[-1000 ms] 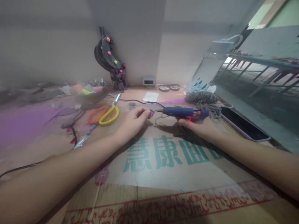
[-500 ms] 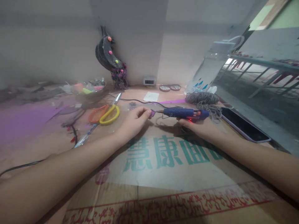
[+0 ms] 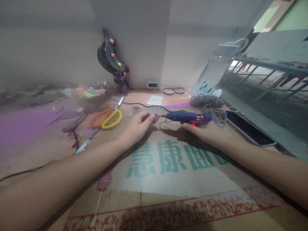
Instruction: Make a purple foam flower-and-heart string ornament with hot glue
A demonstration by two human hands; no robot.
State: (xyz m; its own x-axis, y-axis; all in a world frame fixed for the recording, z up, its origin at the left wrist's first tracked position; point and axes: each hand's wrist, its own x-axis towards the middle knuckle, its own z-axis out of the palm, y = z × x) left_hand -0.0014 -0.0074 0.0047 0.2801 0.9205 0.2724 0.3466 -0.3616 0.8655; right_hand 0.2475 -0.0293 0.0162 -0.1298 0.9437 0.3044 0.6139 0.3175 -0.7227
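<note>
Between the thumb and fingers of my left hand (image 3: 141, 123) is a small purple piece (image 3: 157, 117), probably felt; its full shape is hidden by the fingertips. My right hand (image 3: 201, 129) is wrapped round the handle of a blue glue gun (image 3: 181, 116), which lies level with a red light glowing on its side. The metal nozzle points left and its tip is at the purple piece, touching or almost touching it. Below both hands lies a printed cardboard sheet (image 3: 154, 187) with green characters and a red border.
Yellow- and orange-handled scissors (image 3: 113, 118) and a pen (image 3: 87, 141) lie left. Behind stand a bowl of scraps (image 3: 92, 99), a grey crescent ornament (image 3: 109, 56), a small digital display (image 3: 153, 85) and a water bottle (image 3: 214, 69). Grey yarn (image 3: 207, 102) and a phone (image 3: 250, 128) are at right.
The view has shifted slightly. Both hands keep their hold, and the nozzle tip stays at the purple piece, which seems turned a little.
</note>
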